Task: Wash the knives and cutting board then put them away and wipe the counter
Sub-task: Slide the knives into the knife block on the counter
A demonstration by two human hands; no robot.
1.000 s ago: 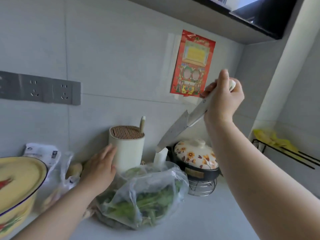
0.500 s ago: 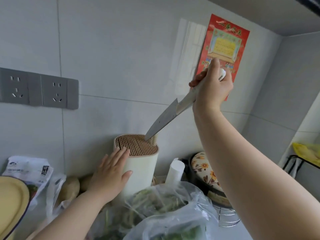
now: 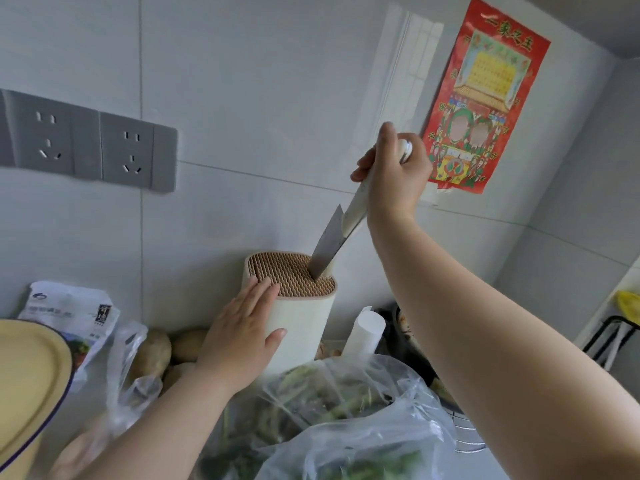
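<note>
Right hand (image 3: 394, 174) grips the cream-handled steel knife (image 3: 341, 233); left hand (image 3: 242, 336) lies flat, bracing the cream honeycomb-topped knife block (image 3: 304, 327). Straighten from one o'clock toward twelve and slide gently.

The right hand (image 3: 393, 174) is gripping the pale handle of a knife (image 3: 341, 233). The blade is pointing down, and its tip is sitting in the holes on top of the knife block (image 3: 298, 317). The left hand (image 3: 242, 336) is lying flat on the block's side, fingers (image 3: 261, 289) reaching just below the blade tip.
</note>
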